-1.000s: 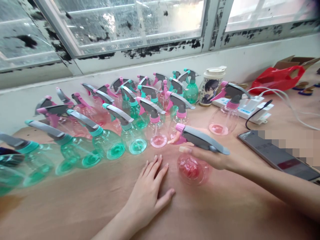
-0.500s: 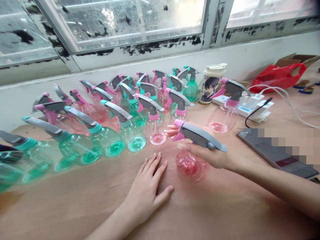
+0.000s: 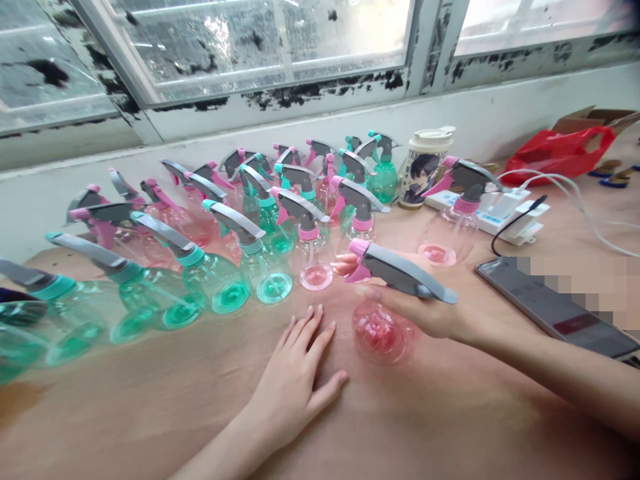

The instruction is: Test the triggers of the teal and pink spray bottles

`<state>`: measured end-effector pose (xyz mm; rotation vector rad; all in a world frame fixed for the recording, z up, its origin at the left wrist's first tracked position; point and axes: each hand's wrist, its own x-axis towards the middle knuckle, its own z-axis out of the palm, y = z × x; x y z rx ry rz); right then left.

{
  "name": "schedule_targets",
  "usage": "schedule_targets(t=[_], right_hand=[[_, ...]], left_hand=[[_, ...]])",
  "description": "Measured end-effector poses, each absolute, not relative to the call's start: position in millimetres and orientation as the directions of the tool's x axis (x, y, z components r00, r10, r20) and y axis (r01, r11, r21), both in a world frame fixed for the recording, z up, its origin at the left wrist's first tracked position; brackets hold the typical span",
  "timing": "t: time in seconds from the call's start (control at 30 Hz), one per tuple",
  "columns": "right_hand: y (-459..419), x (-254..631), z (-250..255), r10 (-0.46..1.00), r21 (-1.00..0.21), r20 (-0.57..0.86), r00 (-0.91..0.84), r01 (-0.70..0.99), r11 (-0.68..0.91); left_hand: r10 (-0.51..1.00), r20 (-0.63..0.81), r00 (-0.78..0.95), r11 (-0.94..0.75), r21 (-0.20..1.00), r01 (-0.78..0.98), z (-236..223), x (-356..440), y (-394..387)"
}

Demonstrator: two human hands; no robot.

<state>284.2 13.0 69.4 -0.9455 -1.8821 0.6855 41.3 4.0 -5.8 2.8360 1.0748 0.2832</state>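
Note:
A pink spray bottle (image 3: 383, 337) with a grey and pink trigger head stands on the brown table (image 3: 200, 413). My right hand (image 3: 425, 310) is around its neck, just below the head, with the fingertips showing past the far side. To the left of that bottle my left hand (image 3: 300, 373) lies flat on the table, fingers stretched and thumb apart, holding nothing. Beyond my left hand are a green spray bottle (image 3: 273, 283) and a clear one with a pink collar (image 3: 315, 273). Another pink-collared spray bottle (image 3: 447, 233) stands behind my right hand.
Several green and pink spray bottles (image 3: 225, 287) crowd the table toward the window wall. A lidded cup (image 3: 423, 173), a white power strip (image 3: 505, 217) with cables and a red plastic bag (image 3: 555, 157) are at the back right. A phone (image 3: 550, 300) lies beside my right forearm.

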Motion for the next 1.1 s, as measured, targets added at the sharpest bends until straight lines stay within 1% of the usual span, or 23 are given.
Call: schedule_targets(t=[0.13,0.27,0.43,0.5,0.63,0.77,0.93,1.03,1.1], right_hand=[[13.1,282.5,68.5,0.813,-0.749,0.521,-0.260,0.317,0.581],[12.4,281.0,68.7,0.832,-0.766,0.493,-0.254,0.326,0.554],[11.6,282.0,68.2,0.862,-0.751,0.463,-0.209,0.425,0.506],[11.5,281.4,70.8,0.865,-0.750,0.458,-0.204,0.434,0.499],[10.9,279.0,79.3,0.841,-0.747,0.476,-0.256,0.387,0.541],[9.7,279.6,80.5,0.831,-0.756,0.487,-0.267,0.347,0.555],[11.4,279.7,74.0,0.842,-0.796,0.493,-0.218,0.277,0.538],[13.9,277.8,71.8,0.843,-0.820,0.479,-0.244,0.220,0.529],[15.0,277.2,71.2,0.840,-0.820,0.474,-0.265,0.215,0.531]], left_hand=[[0.660,0.131,0.739,-0.751,0.135,0.647,-5.4,41.6,3.7],[0.662,0.130,0.738,-0.749,0.136,0.649,-5.2,42.0,3.5],[0.664,0.142,0.734,-0.748,0.137,0.650,-5.0,41.7,3.7],[0.662,0.145,0.735,-0.749,0.136,0.648,-5.2,41.4,3.8],[0.661,0.150,0.735,-0.750,0.139,0.647,-6.6,40.8,3.9],[0.660,0.145,0.737,-0.751,0.133,0.647,-7.0,40.9,4.3],[0.656,0.140,0.742,-0.755,0.116,0.645,-6.1,42.1,5.0],[0.652,0.141,0.745,-0.758,0.114,0.642,-5.7,42.1,4.9],[0.652,0.142,0.745,-0.758,0.115,0.641,-5.5,41.7,4.7]])
